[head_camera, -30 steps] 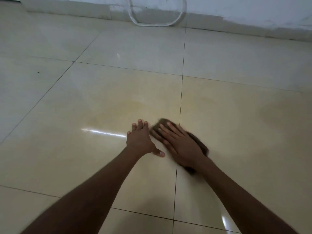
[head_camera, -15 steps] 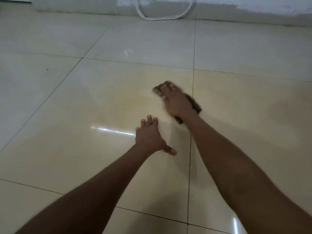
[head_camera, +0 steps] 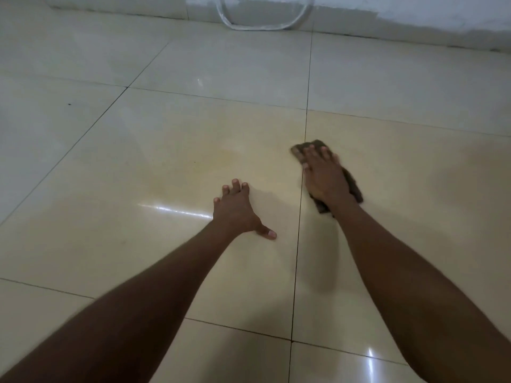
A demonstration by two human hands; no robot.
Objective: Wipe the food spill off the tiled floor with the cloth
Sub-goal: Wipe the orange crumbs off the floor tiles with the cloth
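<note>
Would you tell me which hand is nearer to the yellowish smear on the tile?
Left. The left hand is planted on the floor just right of the yellowish smear; the right hand presses the cloth farther right, beyond the grout line.

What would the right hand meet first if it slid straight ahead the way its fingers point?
Probably nothing near. The right hand presses the cloth flat and points up-floor, slightly left. Ahead is bare floor, then the clear ring by the wall, though depth is hard to judge.

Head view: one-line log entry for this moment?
phase: wiping | right hand: flat on cloth | left hand: braced on floor | yellowish smear: remains
</note>
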